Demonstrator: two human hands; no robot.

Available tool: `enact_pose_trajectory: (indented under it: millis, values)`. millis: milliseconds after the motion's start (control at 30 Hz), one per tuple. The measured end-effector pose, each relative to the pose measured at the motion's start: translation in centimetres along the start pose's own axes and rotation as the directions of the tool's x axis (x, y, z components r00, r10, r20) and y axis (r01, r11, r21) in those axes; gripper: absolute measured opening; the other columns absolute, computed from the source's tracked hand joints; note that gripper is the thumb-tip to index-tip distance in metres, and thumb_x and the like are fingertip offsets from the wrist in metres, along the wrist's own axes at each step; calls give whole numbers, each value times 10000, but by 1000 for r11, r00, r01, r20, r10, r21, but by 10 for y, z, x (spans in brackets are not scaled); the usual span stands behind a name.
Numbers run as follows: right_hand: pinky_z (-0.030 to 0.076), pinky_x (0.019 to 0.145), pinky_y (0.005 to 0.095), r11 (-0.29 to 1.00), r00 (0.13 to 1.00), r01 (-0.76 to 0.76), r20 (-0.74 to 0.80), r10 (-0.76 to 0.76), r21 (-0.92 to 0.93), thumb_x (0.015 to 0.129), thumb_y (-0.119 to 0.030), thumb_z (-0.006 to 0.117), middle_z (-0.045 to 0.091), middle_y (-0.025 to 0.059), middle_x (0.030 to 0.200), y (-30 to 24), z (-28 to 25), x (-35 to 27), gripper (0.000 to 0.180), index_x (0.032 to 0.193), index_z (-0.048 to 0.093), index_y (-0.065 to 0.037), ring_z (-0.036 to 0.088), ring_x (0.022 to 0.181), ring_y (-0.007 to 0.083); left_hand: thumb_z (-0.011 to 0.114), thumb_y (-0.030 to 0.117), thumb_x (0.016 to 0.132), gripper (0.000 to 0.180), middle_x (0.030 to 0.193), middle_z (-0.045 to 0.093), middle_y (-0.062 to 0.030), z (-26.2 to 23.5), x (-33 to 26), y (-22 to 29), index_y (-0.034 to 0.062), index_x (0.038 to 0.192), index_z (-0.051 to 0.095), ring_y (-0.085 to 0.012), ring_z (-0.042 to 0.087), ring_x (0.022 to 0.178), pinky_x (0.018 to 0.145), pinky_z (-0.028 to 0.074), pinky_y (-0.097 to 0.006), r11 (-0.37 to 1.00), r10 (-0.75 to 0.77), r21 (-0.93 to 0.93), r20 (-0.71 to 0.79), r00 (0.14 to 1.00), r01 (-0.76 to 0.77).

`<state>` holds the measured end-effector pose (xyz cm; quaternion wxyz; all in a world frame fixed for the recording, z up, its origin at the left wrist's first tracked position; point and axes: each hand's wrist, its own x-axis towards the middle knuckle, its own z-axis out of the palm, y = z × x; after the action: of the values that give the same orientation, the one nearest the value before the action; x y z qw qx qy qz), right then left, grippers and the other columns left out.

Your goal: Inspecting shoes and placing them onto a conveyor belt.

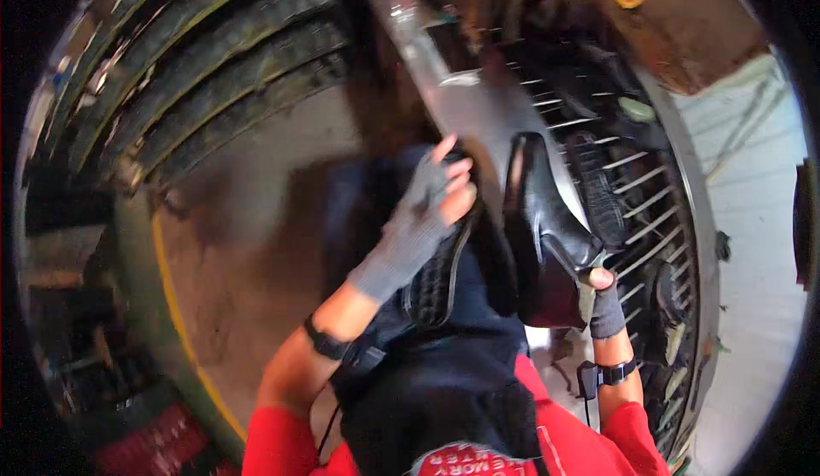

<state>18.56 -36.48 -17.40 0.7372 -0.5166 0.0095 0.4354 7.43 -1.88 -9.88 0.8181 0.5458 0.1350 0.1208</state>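
My left hand (pixel 434 198), in a grey fingerless glove, has its fingers curled over a black shoe sole (pixel 432 281) with a ridged tread. The sole lies lengthwise above my dark apron, its upper end hidden by the hand. To the right, a glossy black leather boot (pixel 540 207) points its toe away from me. My right hand (pixel 605 301), also gloved, grips that boot near its heel and shaft, with the thumb showing and the other fingers hidden. Sole and boot are side by side, with a dark gap between them.
A metal rack (pixel 636 207) of slanted bars runs along my right, holding several black soles (pixel 600 190). A metal plate (pixel 487 113) lies ahead. Stacked dark racks (pixel 231 57) stand at the far left, beyond the floor (pixel 222 296) with its yellow line (pixel 184 331).
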Motion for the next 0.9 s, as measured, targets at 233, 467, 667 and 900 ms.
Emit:
enact_pose_trajectory:
  millis: [233,467,667,900]
  values:
    - [485,1121,381,992,895,-116,428,129,-55,1006,-701,537,559,135,1506,2,195,18,915,1584,419,-1,595,1311,238,519,671,1013,766,1428,590,-295,-68,-6,-19,165,1579,412,-508,598,1279,1024,557,-635,901,206,-414,146,968,-130]
    - [597,919,336,979,955,-183,221,198,-85,977,-655,637,714,131,1212,-11,197,9,789,1409,581,3,712,1039,205,451,683,1042,789,1483,589,-203,-75,30,-42,111,1582,400,-363,626,1286,1133,501,-436,962,146,-245,77,986,-124]
    - [606,771,315,981,987,-106,105,124,-160,960,-658,648,752,116,1042,-14,177,19,731,1268,671,4,730,906,195,647,201,1033,313,1198,742,-84,-117,48,-112,32,1295,672,-233,690,1119,1025,548,-384,952,277,155,-59,959,-266]
    - [601,1004,356,911,932,-323,254,259,258,995,-755,468,682,184,1305,-10,187,32,903,1471,510,12,723,1109,256,546,362,1065,480,1281,708,-128,-105,21,26,11,1380,635,-219,654,1203,1098,500,-375,959,-64,-280,-73,995,41]
